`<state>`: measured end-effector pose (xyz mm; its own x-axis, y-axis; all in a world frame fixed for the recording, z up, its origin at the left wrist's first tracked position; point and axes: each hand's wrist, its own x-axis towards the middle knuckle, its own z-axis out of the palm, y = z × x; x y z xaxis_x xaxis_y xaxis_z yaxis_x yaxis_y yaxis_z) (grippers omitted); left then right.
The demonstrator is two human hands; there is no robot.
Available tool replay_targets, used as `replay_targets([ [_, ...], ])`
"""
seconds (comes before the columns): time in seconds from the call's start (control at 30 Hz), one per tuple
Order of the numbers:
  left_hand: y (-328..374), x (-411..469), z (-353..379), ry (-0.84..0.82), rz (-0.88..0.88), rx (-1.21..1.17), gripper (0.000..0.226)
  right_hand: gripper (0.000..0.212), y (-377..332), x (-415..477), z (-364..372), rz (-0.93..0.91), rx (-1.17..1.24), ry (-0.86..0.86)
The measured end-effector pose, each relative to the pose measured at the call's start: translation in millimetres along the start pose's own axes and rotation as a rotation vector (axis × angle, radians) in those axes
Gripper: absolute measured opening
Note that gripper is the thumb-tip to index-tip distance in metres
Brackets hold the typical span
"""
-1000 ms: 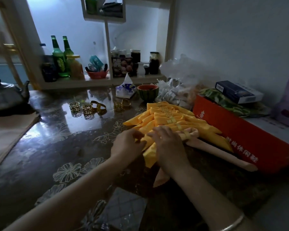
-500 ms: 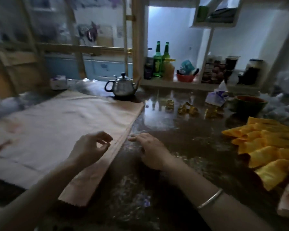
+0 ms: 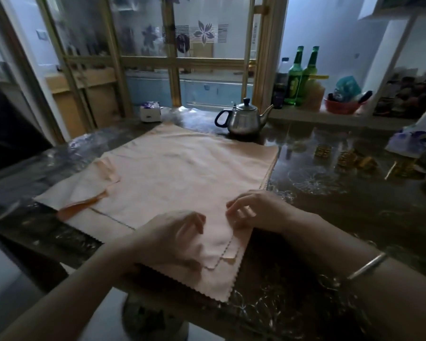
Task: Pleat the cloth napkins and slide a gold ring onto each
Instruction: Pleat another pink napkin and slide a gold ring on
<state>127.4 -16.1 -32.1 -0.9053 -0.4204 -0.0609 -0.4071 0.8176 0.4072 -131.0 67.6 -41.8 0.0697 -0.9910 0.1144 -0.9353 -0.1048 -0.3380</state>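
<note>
Napkin [image 3: 182, 168] | left hand [image 3: 167, 238], right hand [image 3: 257, 210] pinch corner | bottle labels [image 3: 293, 86] blurred

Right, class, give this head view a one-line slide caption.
Left hand and right hand pinch the napkin near its front corner; gold rings lie to the right.

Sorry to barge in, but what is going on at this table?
A person is starting on a fresh napkin. The left hand and right hand pinch the near corner of the top napkin, which lies flat and unpleated on a peach stack on the dark table. The gold rings sit unused to the right.
</note>
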Motion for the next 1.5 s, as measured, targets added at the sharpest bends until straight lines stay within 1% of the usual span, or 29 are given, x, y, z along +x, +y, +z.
replay_targets([
  [0.07, -3, -1, 3, 0.055, 0.062, -0.002, 0.048, 0.036, 2, -5, 3, -0.008, 0.069, 0.014],
  [0.13, -11, 0, 4, 0.101, 0.091, -0.055, 0.030, 0.044, 1, -7, 5, -0.009, 0.112, 0.014],
  [0.17, -14, 0, 3, 0.100, 0.095, -0.110, 0.028, 0.045, 1, -7, 6, -0.011, 0.125, 0.022],
  [0.23, -18, -1, 2, 0.076, 0.093, -0.237, 0.032, 0.043, 1, -7, 6, -0.012, 0.142, 0.037],
  [0.27, -17, 0, 2, 0.091, 0.098, -0.278, 0.033, 0.042, 1, -7, 5, -0.015, 0.140, 0.039],
  [0.33, -17, 2, 6, 0.162, 0.103, -0.334, 0.029, 0.045, -1, -6, 2, -0.021, 0.132, 0.024],
  [0.4, -18, 3, 8, 0.235, 0.081, -0.375, 0.011, 0.058, -2, -4, 0, -0.022, 0.136, -0.017],
  [0.47, -17, 4, 5, 0.333, 0.046, -0.362, 0.016, 0.067, -1, -1, -1, -0.020, 0.126, -0.041],
  [0.53, -16, 7, 3, 0.450, 0.004, -0.344, 0.020, 0.070, -2, 1, -1, -0.012, 0.131, -0.020],
  [0.6, -14, 10, 3, 0.579, -0.054, -0.363, 0.024, 0.068, 1, 7, 0, -0.002, 0.141, 0.020],
  [0.67, -13, 11, 2, 0.697, -0.128, -0.415, 0.025, 0.063, 9, 14, 4, 0.004, 0.090, 0.076],
  [0.77, -14, 13, 0, 0.831, -0.220, -0.462, 0.024, 0.039, 30, 28, 6, 0.061, -0.080, 0.141],
  [0.83, -15, 17, 1, 0.933, -0.263, -0.423, 0.023, 0.038, 41, 36, 4, 0.142, -0.132, 0.161],
  [0.9, -15, 22, 4, 1.035, -0.290, -0.316, 0.020, 0.034, 46, 39, -2, 0.221, -0.086, 0.163],
  [0.93, -16, 25, 6, 1.058, -0.303, -0.279, 0.018, 0.032, 47, 39, -6, 0.236, -0.050, 0.166],
  [1.0, -18, 31, 9, 1.055, -0.333, -0.260, 0.017, 0.027, 46, 32, -12, 0.222, -0.041, 0.164],
  [1.1, -17, 39, 14, 1.015, -0.343, -0.255, 0.018, 0.015, 41, 1, -27, 0.162, -0.155, 0.146],
  [1.17, -8, 43, 16, 0.962, -0.304, -0.255, 0.020, 0.014, 36, -25, -39, 0.164, -0.241, 0.069],
  [1.27, 16, 54, 23, 0.839, -0.229, -0.290, 0.019, 0.017, 28, -73, -58, 0.262, -0.309, -0.049],
  [1.33, 35, 64, 29, 0.754, -0.195, -0.288, 0.017, 0.012, 26, -103, -67, 0.375, -0.263, -0.115],
  [1.4, 57, 73, 35, 0.663, -0.127, -0.269, 0.015, 0.022, 27, -133, -75, 0.530, -0.273, -0.275],
  [1.43, 65, 76, 38, 0.615, -0.092, -0.254, 0.014, 0.022, 29, -143, -78, 0.585, -0.299, -0.375],
  [1.47, 75, 79, 41, 0.558, -0.050, -0.240, 0.014, 0.019, 28, -155, -82, 0.651, -0.265, -0.447],
  [1.5, 82, 81, 43, 0.511, -0.014, -0.223, 0.015, 0.016, 26, -160, -84, 0.712, -0.154, -0.503],
])
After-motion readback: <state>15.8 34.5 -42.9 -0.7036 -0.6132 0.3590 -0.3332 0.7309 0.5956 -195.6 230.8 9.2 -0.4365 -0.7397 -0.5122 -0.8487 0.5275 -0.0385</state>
